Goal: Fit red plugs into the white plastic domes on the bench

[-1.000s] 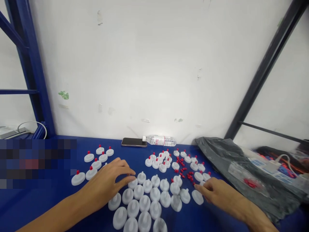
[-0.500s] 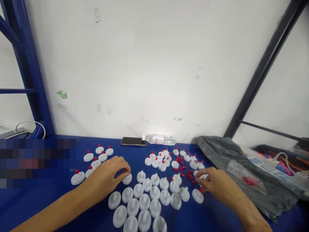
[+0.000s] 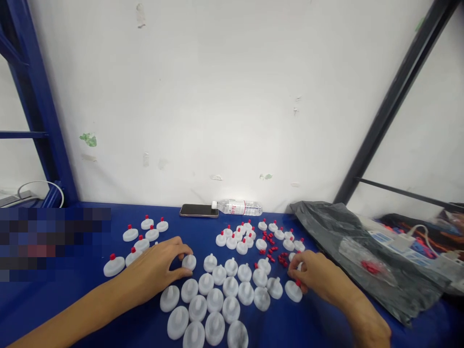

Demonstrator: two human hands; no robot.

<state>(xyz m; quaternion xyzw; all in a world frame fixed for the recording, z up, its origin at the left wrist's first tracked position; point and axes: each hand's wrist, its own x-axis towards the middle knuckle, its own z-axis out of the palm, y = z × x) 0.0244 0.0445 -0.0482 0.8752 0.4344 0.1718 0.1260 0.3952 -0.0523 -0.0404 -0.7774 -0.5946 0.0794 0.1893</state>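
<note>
My left hand [image 3: 165, 266] reaches in from the left, thumb and forefinger around the edge of a round white cap [image 3: 189, 262] with a short spout. On the right, the fingers of my right hand [image 3: 313, 273] are drawn together low over the table; what is between them is hidden. Just below those fingers lies a white cap with a red tip [image 3: 293, 291]. Several plain white spouted caps [image 3: 214, 300] stand in a cluster between my hands. Small loose red tips [image 3: 283, 260] are scattered left of my right hand.
White caps with red tips stand in a back group [image 3: 241, 246] and a left group [image 3: 130, 235]. A phone [image 3: 198, 210] and a clear bottle [image 3: 239, 207] lie by the wall. At right, a grey plastic sheet [image 3: 326, 227] bears a clear bag [image 3: 366, 261] holding red pieces.
My left thumb and forefinger have spread from above the white cap to around its edge. My right hand has shifted slightly left and remains low. The view has also shifted a little.
</note>
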